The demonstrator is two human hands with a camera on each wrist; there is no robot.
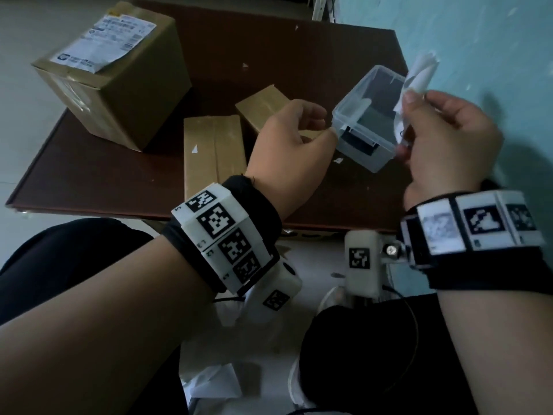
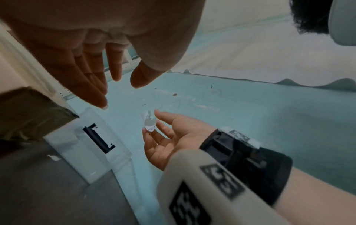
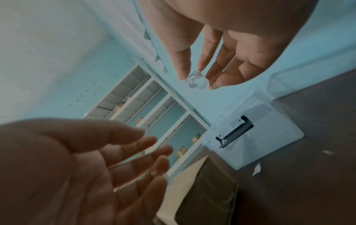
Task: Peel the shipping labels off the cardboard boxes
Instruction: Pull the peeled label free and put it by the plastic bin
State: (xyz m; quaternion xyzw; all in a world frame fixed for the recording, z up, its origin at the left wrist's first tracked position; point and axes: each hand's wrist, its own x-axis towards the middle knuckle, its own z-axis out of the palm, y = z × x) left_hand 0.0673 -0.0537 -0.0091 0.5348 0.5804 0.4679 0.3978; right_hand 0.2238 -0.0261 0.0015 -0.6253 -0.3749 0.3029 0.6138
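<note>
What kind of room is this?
Probably a storeroom or packing room. Metal shelves with small boxes stand against the blue wall, and cardboard boxes sit on a low brown table. The right hand pinches a peeled label.

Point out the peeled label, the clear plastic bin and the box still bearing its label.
peeled label (image 1: 419, 77), head view, crumpled upper part.
clear plastic bin (image 1: 363, 152), head view, near wall.
labelled cardboard box (image 1: 134, 94), head view, bare front side.

Head downward; wrists share clear bin (image 1: 363, 115).
</note>
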